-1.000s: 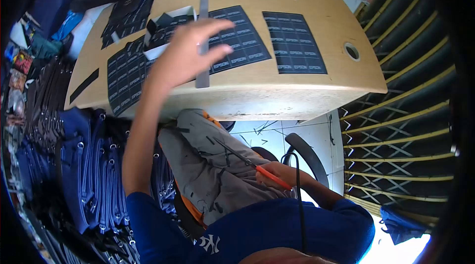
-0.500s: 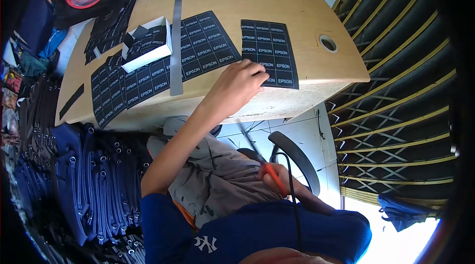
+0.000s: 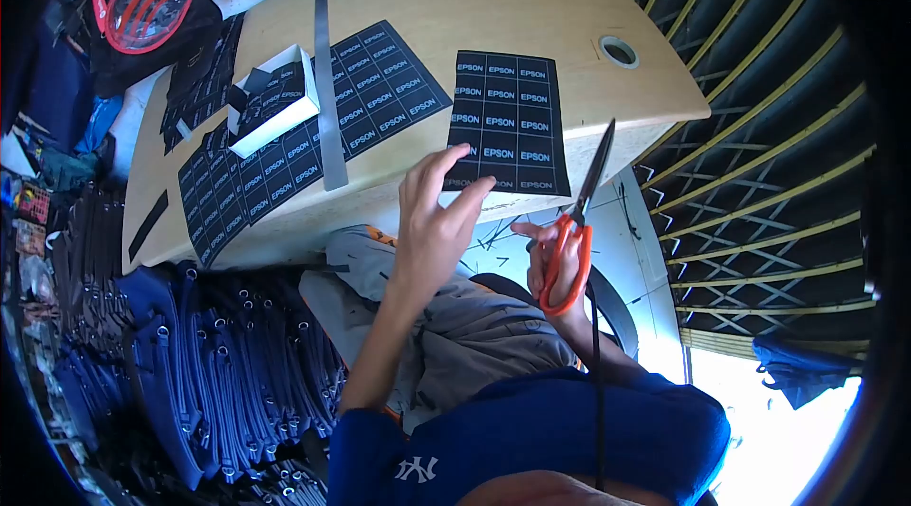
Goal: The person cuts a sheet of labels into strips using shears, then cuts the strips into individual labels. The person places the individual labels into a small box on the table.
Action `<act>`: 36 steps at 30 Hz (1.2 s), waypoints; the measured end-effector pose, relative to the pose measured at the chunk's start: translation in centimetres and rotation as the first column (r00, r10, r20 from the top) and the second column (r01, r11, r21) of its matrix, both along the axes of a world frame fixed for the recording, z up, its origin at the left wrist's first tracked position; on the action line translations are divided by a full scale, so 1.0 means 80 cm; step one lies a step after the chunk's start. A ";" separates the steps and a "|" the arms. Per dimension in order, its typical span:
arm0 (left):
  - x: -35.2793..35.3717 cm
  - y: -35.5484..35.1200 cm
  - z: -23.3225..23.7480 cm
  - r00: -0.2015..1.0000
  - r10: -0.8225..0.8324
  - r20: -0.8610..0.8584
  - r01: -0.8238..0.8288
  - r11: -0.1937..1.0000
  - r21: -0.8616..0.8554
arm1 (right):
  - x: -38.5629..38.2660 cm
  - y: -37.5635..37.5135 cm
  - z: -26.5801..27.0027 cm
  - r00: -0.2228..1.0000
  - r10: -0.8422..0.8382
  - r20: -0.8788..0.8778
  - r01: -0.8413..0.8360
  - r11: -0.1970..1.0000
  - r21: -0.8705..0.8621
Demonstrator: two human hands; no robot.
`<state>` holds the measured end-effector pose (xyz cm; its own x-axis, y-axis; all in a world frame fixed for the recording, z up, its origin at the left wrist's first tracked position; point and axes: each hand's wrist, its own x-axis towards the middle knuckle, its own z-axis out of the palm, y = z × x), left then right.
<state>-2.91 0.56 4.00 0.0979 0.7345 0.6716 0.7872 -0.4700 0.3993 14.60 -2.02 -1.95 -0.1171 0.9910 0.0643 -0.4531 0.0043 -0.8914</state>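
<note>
My right hand (image 3: 553, 264) grips scissors (image 3: 569, 269) with orange handles. Their dark blades look closed and point up, just right of the sheet's lower corner. A black sheet (image 3: 501, 122) printed with rows of EPSON labels lies at the front of the table, its lower end at the edge. My left hand (image 3: 436, 207) is at that sheet's lower left corner, thumb and forefinger spread apart, their tips over or touching it. More EPSON sheets (image 3: 380, 89) lie to the left, under a metal ruler (image 3: 328, 117) and a white box (image 3: 285, 122) holding cut black labels.
The wooden table (image 3: 560, 13) has a round cable hole (image 3: 619, 52) at the right. Blue straps with metal rings (image 3: 218, 364) hang at the lower left. A folding metal gate (image 3: 759, 202) stands on the right. A black cable (image 3: 596, 383) hangs before my body.
The scissors have come up from my lap to beside the sheet, blades now upward. My left hand has drawn back to the sheet's lower left corner and its fingers have spread.
</note>
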 end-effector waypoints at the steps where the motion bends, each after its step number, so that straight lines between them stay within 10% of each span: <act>1: 0.006 -0.007 -0.002 0.998 0.013 0.068 -0.013 1.000 -0.008 | -0.005 0.007 0.001 0.997 0.010 -0.081 -0.014 0.999 -0.045; 9: 0.020 -0.045 -0.019 0.995 0.016 0.094 -0.017 1.000 0.009 | -0.027 0.022 0.046 0.988 -0.151 0.046 0.156 0.977 -0.144; 11: 0.024 -0.055 -0.014 0.927 0.074 0.367 -0.031 0.992 -0.122 | -0.028 0.021 0.049 0.987 -0.158 -0.022 0.154 0.980 -0.125; 15: 0.036 -0.073 -0.043 0.261 0.171 0.950 0.161 0.963 -0.218 | -0.017 0.006 0.040 0.995 -0.076 0.072 0.084 0.990 -0.111; 20: 0.016 -0.134 -0.091 0.055 0.412 0.909 0.439 0.808 -0.393 | -0.002 -0.048 0.002 0.939 0.153 0.309 -0.038 0.936 -0.349; 24: 0.002 -0.199 -0.099 0.052 0.583 0.811 0.442 0.715 -0.542 | 0.004 -0.075 -0.024 0.626 0.520 0.581 -0.262 0.842 -0.471; 25: -0.002 -0.212 -0.098 0.082 0.601 0.795 0.437 0.695 -0.571 | -0.008 -0.085 -0.043 0.758 0.449 0.473 -0.352 0.892 -0.284; 29: -0.017 -0.254 -0.095 0.012 0.704 0.710 0.492 0.614 -0.617 | -0.036 -0.086 -0.055 0.635 0.549 0.544 -0.475 0.832 -0.285; 36: -0.020 -0.283 -0.148 -0.220 0.608 0.763 0.086 0.791 -0.606 | -0.104 -0.082 -0.048 0.646 0.573 0.504 -0.623 0.777 -0.084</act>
